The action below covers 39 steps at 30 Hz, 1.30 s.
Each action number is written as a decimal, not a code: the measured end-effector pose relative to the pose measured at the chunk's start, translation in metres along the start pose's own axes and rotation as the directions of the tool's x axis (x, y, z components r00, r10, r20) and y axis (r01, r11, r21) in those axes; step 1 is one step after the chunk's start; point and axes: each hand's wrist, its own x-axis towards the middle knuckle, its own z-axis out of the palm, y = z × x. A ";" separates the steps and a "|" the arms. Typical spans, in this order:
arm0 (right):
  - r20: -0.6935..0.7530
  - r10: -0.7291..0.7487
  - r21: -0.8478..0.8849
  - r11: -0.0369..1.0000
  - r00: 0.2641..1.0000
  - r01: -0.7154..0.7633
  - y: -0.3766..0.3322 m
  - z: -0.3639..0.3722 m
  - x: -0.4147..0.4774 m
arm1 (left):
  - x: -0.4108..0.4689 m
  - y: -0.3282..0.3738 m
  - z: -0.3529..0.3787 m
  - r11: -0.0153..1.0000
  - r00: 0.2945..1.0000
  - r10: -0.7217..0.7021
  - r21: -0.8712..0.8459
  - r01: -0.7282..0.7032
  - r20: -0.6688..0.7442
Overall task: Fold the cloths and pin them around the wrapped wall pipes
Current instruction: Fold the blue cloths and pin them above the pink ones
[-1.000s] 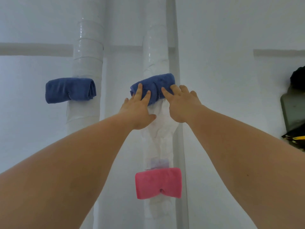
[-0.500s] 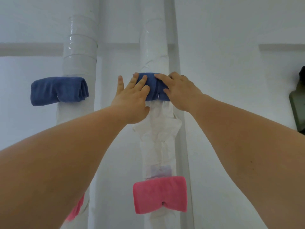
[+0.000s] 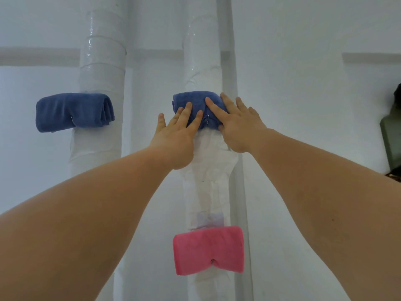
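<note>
Head view: the wrapped pipe [image 3: 204, 61] stands behind the left grip [image 3: 175, 135] and right grip [image 3: 238, 124]; a pink cloth [image 3: 208, 246] is pinned well below them; the blue cloth [image 3: 191, 97] lies under their fingers, wrapped round the pipe — both grips flat, pressing it; a pin [image 3: 207, 119] sits between them.

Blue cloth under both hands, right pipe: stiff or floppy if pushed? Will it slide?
Probably soft and floppy: the blue cloth is a plush folded roll, pressed by the left hand and right hand. A pin shows at its seam, so it likely stays put, though the glossy wrapped pipe might let it slide.
</note>
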 end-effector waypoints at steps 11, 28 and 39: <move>-0.061 -0.024 -0.150 0.989 0.998 0.014 -0.006 -0.019 -0.013 | -0.005 -0.006 -0.027 0.992 0.998 0.044 0.117 -0.037 -0.053; -0.032 0.005 0.200 0.980 0.999 0.002 -0.009 -0.039 0.005 | 0.013 -0.015 -0.031 0.992 0.990 -0.001 -0.122 -0.017 -0.139; 0.012 -0.077 0.501 0.864 0.997 0.061 0.015 -0.045 0.017 | 0.052 -0.020 -0.061 0.940 0.998 -0.027 -0.341 0.003 -0.064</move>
